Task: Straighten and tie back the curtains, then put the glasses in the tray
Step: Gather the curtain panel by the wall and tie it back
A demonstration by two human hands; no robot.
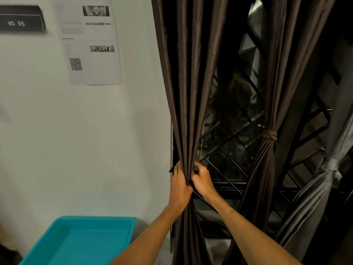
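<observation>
A dark brown curtain (188,88) hangs at the left side of the window, gathered into a narrow bunch at waist height. My left hand (179,185) grips the bunch from the left, fingers curled round the folds. My right hand (202,178) pinches the same bunch from the right, just above the left hand. A thin dark strip of tie-back (171,170) sticks out to the left of my left hand. A second brown curtain (267,161) to the right is tied with a knotted band (269,135). A turquoise tray (63,249) sits at the bottom left; no glasses are in view.
A grey curtain (324,180), also tied, hangs at the far right. Behind the curtains is a dark window with a black diagonal grille (227,142). The white wall on the left carries a printed sheet (89,41) and a dark sign (21,20).
</observation>
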